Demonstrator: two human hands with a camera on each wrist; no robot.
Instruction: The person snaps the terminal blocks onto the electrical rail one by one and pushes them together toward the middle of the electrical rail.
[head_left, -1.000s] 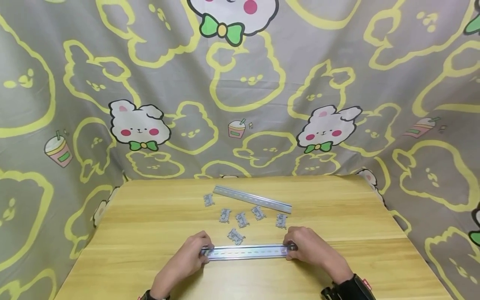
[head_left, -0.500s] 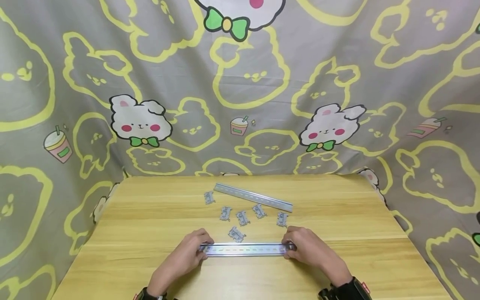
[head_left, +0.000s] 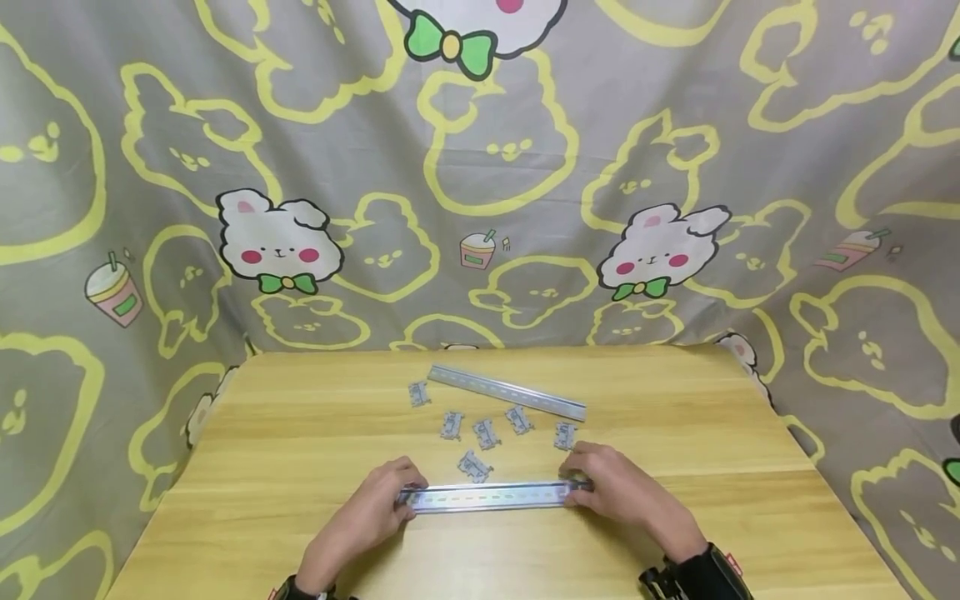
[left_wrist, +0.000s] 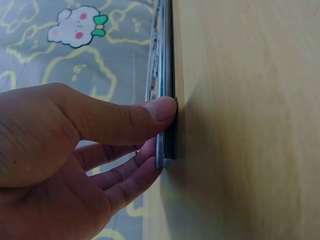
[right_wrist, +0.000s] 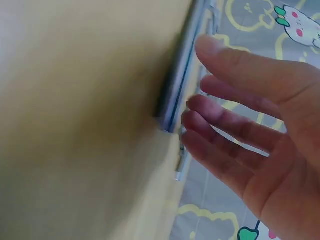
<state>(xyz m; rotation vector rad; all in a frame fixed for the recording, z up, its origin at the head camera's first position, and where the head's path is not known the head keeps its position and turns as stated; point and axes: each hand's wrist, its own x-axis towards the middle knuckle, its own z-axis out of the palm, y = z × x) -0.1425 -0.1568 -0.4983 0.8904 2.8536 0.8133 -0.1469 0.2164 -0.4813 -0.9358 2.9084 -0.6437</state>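
Observation:
A slotted metal DIN rail (head_left: 487, 497) lies crosswise near the front of the wooden table. My left hand (head_left: 384, 500) pinches its left end; the left wrist view shows the thumb along the near edge and fingers behind the rail (left_wrist: 168, 135). At the opposite end is my right hand (head_left: 611, 485). In the right wrist view its thumb and fingers are spread and loosely bent beside the rail (right_wrist: 181, 75), with a gap between fingertips and metal. Just beyond the rail's middle lies a grey terminal block (head_left: 474, 466).
Several more grey terminal blocks (head_left: 486, 433) are scattered behind the rail, one of them (head_left: 566, 436) close to the right hand. A second DIN rail (head_left: 506, 392) lies slanted farther back on the table (head_left: 300, 433). A patterned curtain (head_left: 390, 317) hangs along the far edge.
The right hand has come off the rail's end and shifted slightly up and away. The left hand keeps its hold. The rail's right end sits slightly farther back, leaving the rail a little tilted.

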